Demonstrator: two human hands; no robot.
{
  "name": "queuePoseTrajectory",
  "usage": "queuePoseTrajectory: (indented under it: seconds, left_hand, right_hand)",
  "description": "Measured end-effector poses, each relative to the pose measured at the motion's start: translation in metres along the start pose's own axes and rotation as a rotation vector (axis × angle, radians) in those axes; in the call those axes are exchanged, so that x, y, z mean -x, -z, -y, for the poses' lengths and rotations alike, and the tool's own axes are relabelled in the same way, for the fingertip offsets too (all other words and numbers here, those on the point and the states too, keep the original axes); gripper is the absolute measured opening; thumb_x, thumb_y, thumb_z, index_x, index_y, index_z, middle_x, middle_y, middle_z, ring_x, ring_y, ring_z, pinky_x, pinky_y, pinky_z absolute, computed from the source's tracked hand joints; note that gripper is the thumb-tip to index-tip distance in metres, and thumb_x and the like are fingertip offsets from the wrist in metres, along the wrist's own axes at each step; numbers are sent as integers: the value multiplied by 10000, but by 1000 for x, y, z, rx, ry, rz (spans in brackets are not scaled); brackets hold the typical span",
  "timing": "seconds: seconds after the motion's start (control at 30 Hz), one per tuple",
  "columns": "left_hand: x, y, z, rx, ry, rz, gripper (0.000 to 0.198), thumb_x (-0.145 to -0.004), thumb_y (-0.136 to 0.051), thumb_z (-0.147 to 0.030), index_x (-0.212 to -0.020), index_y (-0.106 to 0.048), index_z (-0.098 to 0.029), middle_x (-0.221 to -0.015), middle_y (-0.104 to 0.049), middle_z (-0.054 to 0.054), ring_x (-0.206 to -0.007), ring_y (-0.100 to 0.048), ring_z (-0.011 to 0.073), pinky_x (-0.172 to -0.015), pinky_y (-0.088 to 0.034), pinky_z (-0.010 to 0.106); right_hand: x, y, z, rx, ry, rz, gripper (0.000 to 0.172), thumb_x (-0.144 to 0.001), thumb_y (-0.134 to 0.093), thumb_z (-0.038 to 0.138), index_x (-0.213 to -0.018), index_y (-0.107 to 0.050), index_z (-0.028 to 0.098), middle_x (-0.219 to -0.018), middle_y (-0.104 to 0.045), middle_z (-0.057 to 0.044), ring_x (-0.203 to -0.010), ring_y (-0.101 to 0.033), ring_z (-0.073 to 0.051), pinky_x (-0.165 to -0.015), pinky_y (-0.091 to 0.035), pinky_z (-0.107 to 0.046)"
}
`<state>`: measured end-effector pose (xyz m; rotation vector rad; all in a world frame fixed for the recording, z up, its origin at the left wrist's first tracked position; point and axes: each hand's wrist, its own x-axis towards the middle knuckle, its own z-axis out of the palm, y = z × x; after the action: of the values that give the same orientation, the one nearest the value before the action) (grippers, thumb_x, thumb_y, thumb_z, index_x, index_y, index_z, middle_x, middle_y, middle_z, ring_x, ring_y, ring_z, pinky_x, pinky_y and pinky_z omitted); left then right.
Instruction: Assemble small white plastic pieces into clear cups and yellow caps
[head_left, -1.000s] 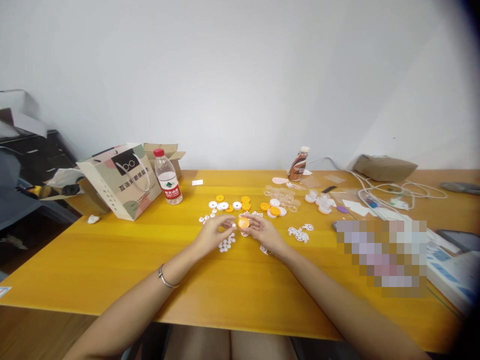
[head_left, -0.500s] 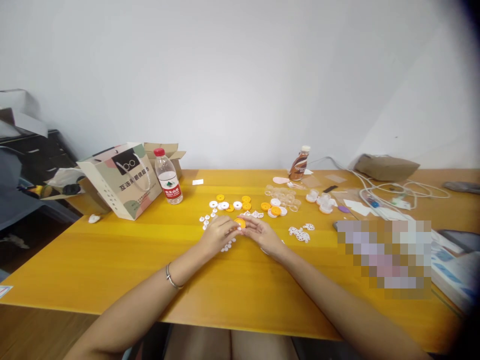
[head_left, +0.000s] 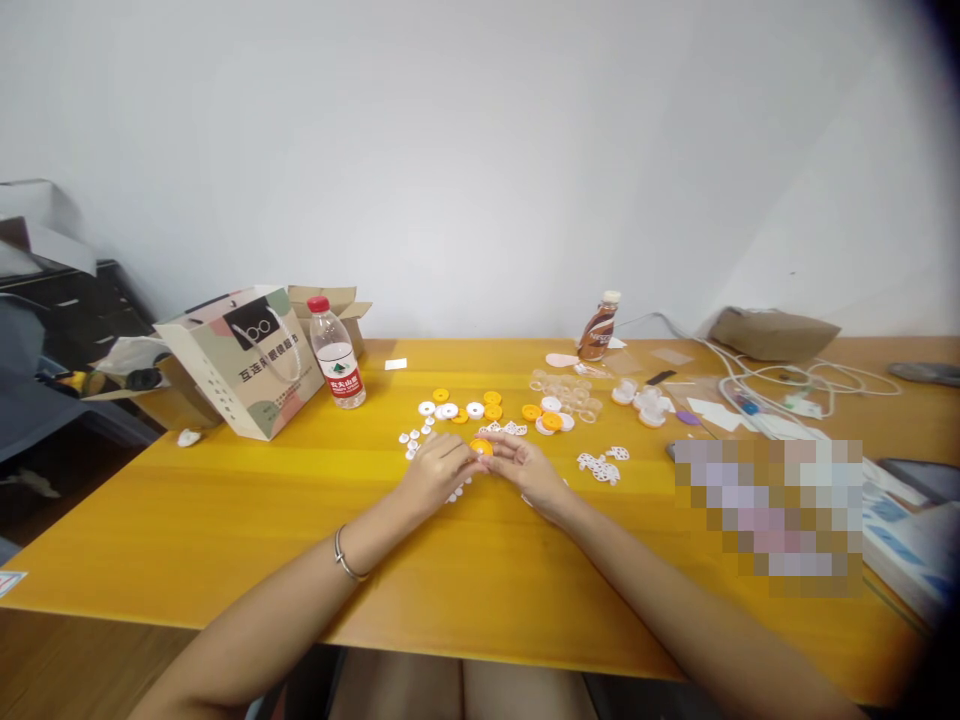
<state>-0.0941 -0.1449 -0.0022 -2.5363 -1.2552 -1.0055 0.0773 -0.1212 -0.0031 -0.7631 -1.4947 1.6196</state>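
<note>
My left hand [head_left: 439,470] and my right hand [head_left: 527,472] meet over the middle of the table. Between their fingertips they hold a round orange disc [head_left: 482,447], which has a small white spot at its lower edge. The fingers hide part of it. Just beyond lie several white discs [head_left: 475,411] and orange discs [head_left: 493,412]. Small white round pieces [head_left: 412,445] are scattered left of my left hand, with more partly hidden under it. Lacy white cut-out pieces [head_left: 600,468] rest right of my right hand, and others lie behind the held disc.
Clear rings [head_left: 589,408] and clear-topped round cases [head_left: 651,408] lie at the back right. A water bottle [head_left: 337,360] and a paper bag [head_left: 247,370] stand on the left, a brown drink bottle [head_left: 598,330] at the back. White cables [head_left: 750,385] tangle near a blurred-out patch on the right.
Both hands stay in place around the orange disc. The left fingers have shifted slightly against it, curling closer; everything else on the table looks the same.
</note>
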Motion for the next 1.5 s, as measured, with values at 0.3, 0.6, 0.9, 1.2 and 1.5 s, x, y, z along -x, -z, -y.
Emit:
queuePoseTrajectory:
  seconds: [0.3, 0.6, 0.9, 1.2, 1.5]
  left_hand:
    - [-1, 2, -3, 295, 133, -37, 186, -798, -524, -324, -808, -625, -168, -734, -611, 45, -705, -545, 136, -682, -412, 254]
    - [-5, -3, -8, 593, 520, -68, 184, -694, -633, -320, -760, -660, -151, -754, -654, 43, -668, -574, 126, -566, -424, 213]
    - [-6, -7, -12, 798, 713, -79, 209, -629, -678, -314, -704, -630, -125, -698, -654, 41, -650, -591, 131, -614, -457, 235]
    - [-4, -10, -19, 930, 841, -97, 278, -627, -671, -331, -720, -468, -166, -579, -541, -48, -499, -526, 77, -474, -401, 185]
    - [-8, 30, 24, 677, 521, 395, 184, -703, -583, -295, -756, -586, -119, -745, -621, 35, -688, -559, 122, -649, -427, 229]
  right_hand:
    - [0, 0, 0, -17, 18, -19, 381, -654, -663, 317, -1003, -563, 204, -816, -642, -24, -818, -606, -153, -867, -426, -363]
    - [-1, 1, -1, 5, 52, -33, 392, -648, -667, 328, -1008, -562, 212, -868, -644, -32, -851, -605, -170, -876, -431, -386]
    - [0, -1, -3, 57, 57, -59, 385, -639, -673, 315, -999, -571, 225, -965, -632, -40, -905, -591, -177, -904, -413, -391]
    - [0, 0, -1, -8, 18, -50, 338, -630, -683, 278, -953, -601, 221, -986, -632, -37, -863, -590, -155, -871, -423, -352]
    - [1, 0, 3, -55, -26, -128, 338, -613, -686, 272, -930, -603, 189, -747, -630, -5, -666, -569, -107, -720, -440, -290]
